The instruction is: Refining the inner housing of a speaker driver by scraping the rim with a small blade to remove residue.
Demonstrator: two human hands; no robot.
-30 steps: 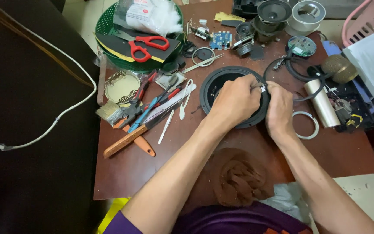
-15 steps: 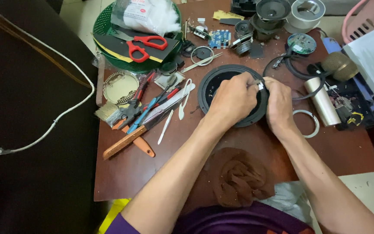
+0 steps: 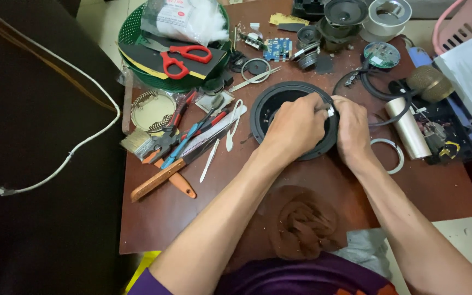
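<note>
A round black speaker frame lies flat on the brown table. My left hand rests over its middle, fingers curled, pinching a small silvery part at the frame's upper right rim. Beside it my right hand covers the right rim and its fingertips close on the same small part. What lies under the hands is hidden.
Left of the frame lie pliers, a brush, a wooden-handled knife and tweezers. Red scissors sit on a green basket at the back. Speaker parts, a blue circuit board, a metal cylinder, a ring and a brown cloth surround it.
Both hands stay on the speaker frame at the upper right rim; only slight finger shifts show. The camera view has tilted a little.
</note>
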